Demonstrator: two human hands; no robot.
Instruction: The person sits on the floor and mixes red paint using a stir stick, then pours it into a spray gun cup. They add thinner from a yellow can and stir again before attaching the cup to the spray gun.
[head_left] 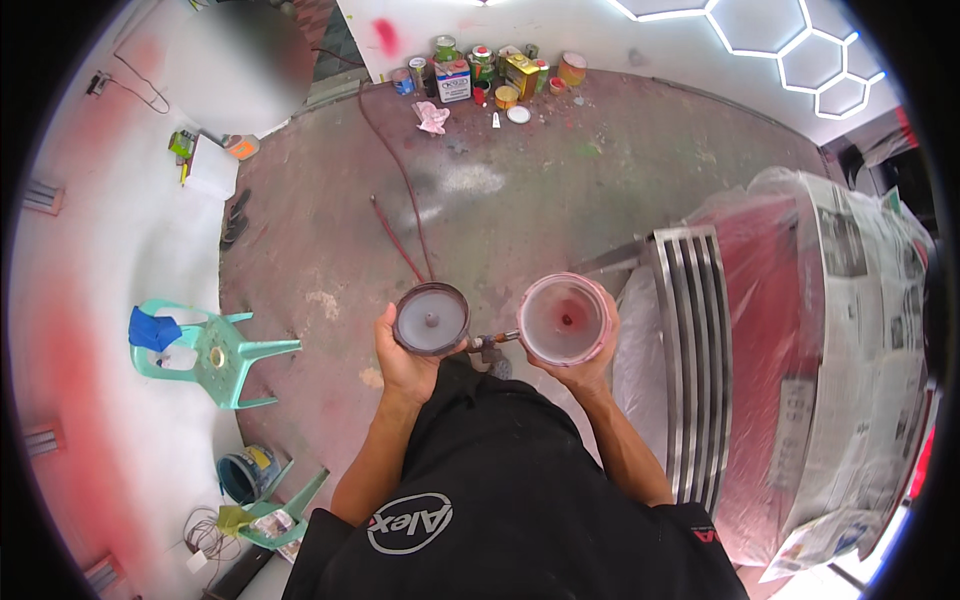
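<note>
My left hand (409, 372) holds a round lid (450, 312) with a dark rim, a pale inner face and a small nub in its middle. My right hand (588, 370) grips a round paint cup (542, 325), seen from above with its mouth uncovered. The cup's inside is whitish, with a red stain around the dark hole at its bottom. Beside the cup, between my hands, sits part of a spray gun (487, 345), which appears joined to the cup. Lid and cup are apart, at about the same height. My fingers beneath both are mostly hidden.
A reddish hose (402, 165) runs over the floor toward me. Paint cans (453, 84) and a crumpled cloth (433, 118) lie by the far wall. On the left are green plastic chairs (222, 358) and a bucket (238, 475). A masked vehicle (765, 350) with a slatted grille (692, 360) stands right.
</note>
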